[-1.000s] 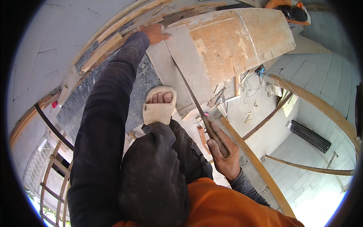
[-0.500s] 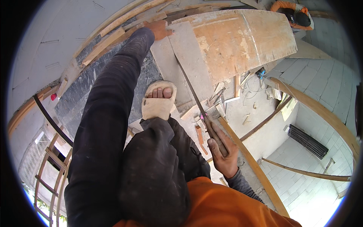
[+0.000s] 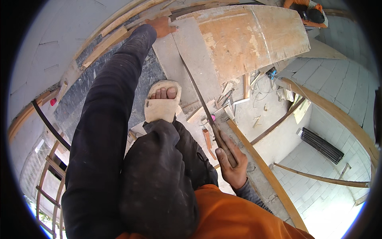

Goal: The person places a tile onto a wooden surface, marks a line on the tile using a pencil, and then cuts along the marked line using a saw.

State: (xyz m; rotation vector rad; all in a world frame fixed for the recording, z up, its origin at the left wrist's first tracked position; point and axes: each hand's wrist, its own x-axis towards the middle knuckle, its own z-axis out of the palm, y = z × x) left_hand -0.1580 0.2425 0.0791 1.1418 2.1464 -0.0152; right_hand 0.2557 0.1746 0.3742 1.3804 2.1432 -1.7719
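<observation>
My right hand (image 3: pixel 234 167) is wrapped round the wooden handle of a handsaw (image 3: pixel 197 91). Its long narrow blade slants away to the upper left, the far end set in a straight cut in a plywood sheet (image 3: pixel 246 38). Beyond the blade tip, the cut runs on as a thin dark line. My left hand (image 3: pixel 160 26) presses on the sheet's far left end beside that line, a digit stretched to the right; its other fingers are partly hidden. My sandalled foot (image 3: pixel 163 99) stands left of the saw, by the grey strip of the sheet.
Below the sheet's left end lies a dark scuffed panel (image 3: pixel 105 69). Long timber strips (image 3: pixel 107 46) line the far left. Offcuts and tools (image 3: pixel 227 95) litter the floor right of my foot. A wooden beam (image 3: pixel 266 171) runs along my right. Another person (image 3: pixel 310 16) crouches at upper right.
The whole view has shifted slightly, so everything sits a little further up and left. My left hand keeps its place on the sheet; the saw stays in the cut with my right hand on it.
</observation>
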